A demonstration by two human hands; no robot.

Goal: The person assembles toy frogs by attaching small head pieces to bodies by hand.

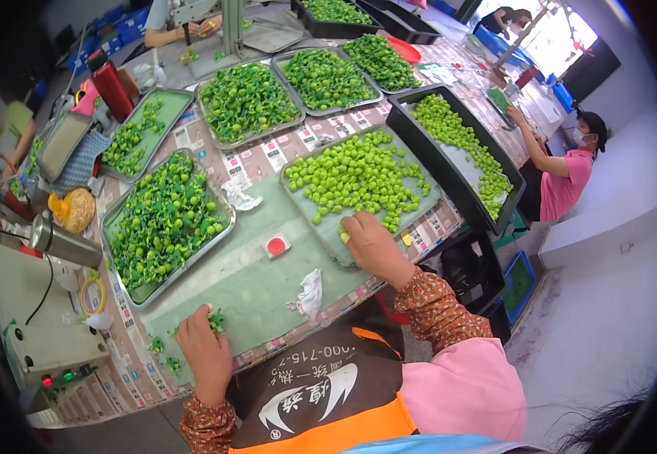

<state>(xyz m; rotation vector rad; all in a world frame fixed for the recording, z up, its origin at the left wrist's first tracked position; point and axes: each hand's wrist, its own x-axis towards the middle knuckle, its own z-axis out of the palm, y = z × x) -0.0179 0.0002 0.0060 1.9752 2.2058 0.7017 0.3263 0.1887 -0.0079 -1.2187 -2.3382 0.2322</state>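
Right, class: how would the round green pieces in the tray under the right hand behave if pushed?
The round green pieces would probably roll, being rounded. Each seems likely light, looking small beside the right hand. The tray's raised rim may catch strays.

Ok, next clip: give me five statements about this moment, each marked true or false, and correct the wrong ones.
1. Both hands are in the same tray. False: the right hand is at the tray of round green pieces; the left hand is at the green mat.
2. A small white block with a round red top sits on the mat. True.
3. The black crate beside that tray holds leafy sprigs. False: the black crate holds round green pieces.
4. A crumpled white wad lies on the mat. True.
5. A co-worker in pink is at the right. True.
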